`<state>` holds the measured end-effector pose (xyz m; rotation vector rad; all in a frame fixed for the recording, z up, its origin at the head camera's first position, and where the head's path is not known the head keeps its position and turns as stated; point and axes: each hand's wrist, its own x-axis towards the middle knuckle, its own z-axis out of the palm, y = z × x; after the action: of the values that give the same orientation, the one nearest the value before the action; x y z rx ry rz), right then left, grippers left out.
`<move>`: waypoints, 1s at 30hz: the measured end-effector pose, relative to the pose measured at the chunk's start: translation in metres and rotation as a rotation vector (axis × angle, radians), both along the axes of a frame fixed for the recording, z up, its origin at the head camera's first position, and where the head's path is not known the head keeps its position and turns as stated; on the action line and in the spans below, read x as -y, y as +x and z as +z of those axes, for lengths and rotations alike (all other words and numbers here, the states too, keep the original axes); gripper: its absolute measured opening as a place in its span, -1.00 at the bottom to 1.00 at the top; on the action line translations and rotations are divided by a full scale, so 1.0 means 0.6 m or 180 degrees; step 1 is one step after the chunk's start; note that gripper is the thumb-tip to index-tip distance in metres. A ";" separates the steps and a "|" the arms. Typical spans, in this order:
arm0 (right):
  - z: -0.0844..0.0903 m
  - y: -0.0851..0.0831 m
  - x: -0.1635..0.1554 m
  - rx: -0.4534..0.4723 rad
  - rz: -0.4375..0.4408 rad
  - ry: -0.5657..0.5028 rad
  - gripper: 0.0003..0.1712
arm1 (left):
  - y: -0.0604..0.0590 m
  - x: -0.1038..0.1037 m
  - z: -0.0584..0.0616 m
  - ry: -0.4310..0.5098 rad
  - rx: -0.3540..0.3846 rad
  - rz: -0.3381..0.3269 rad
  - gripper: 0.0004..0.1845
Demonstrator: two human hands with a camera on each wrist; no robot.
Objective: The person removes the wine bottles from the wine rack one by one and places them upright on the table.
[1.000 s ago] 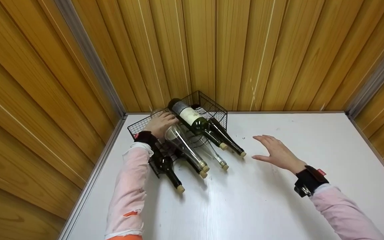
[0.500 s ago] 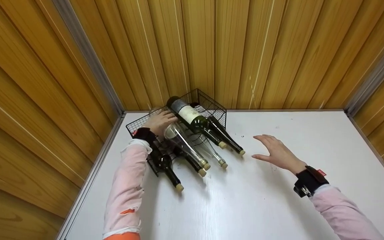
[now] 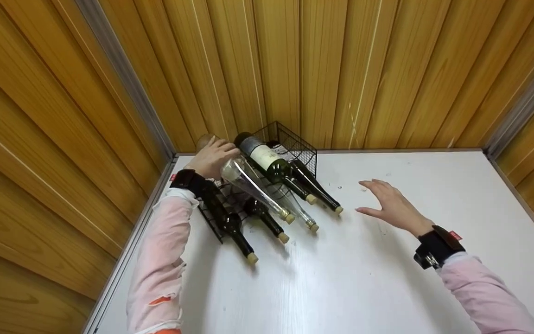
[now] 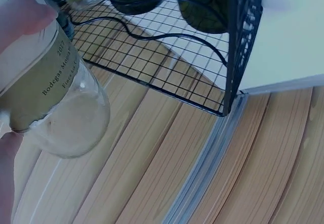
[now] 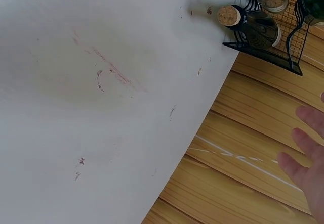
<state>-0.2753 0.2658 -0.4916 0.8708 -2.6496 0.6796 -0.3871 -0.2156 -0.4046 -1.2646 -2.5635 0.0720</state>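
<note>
Since a second ago, the left hand (image 3: 211, 157) has lifted the base end of the clear glass bottle (image 3: 248, 183) up and toward ten o'clock, so the bottle now slants more steeply, cork end down.

Nearest the viewer, at four o'clock, the right hand (image 3: 390, 206) hovers flat above the white table (image 3: 364, 278), fingers spread and holding nothing. At the centre, the clear bottle's corked neck points toward five o'clock over the black wire rack (image 3: 301, 150), which sits in the far left corner against the wooden wall (image 3: 295, 69). The left hand's fingers curl round the bottle's wide base, at eleven o'clock. Dark bottles (image 3: 290, 178) lie in the rack beside and beneath it.

The clear bottle looks empty, so probably light, yet rigid, smooth and breakable. The labelled body (image 4: 43, 80) likely offers the surest hold; the bare neck seems more slippery.
</note>
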 end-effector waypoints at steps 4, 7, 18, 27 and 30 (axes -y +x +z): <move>0.005 -0.004 0.001 -0.0022 -0.0007 -0.0008 -0.20 | 0.000 -0.001 0.009 0.0146 -0.0071 0.0074 -0.14; 0.008 -0.006 0.001 -0.0056 -0.0006 -0.0024 -0.21 | 0.004 -0.008 0.012 0.0221 -0.0016 0.0228 -0.12; 0.019 -0.006 -0.007 0.0039 -0.0111 -0.0108 -0.22 | 0.039 -0.053 0.020 0.1336 0.0198 0.0583 -0.16; 0.044 -0.009 -0.005 0.0169 -0.0125 -0.0344 -0.23 | 0.077 -0.132 0.017 0.2852 0.0786 0.0493 -0.29; 0.054 -0.011 -0.004 0.0210 -0.0134 -0.0388 -0.23 | 0.095 -0.163 0.023 0.3300 0.1099 0.0485 -0.33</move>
<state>-0.2816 0.2683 -0.4595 0.7698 -2.6434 0.8633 -0.3300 -0.1179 -0.3907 -0.6850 -2.3156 -1.3436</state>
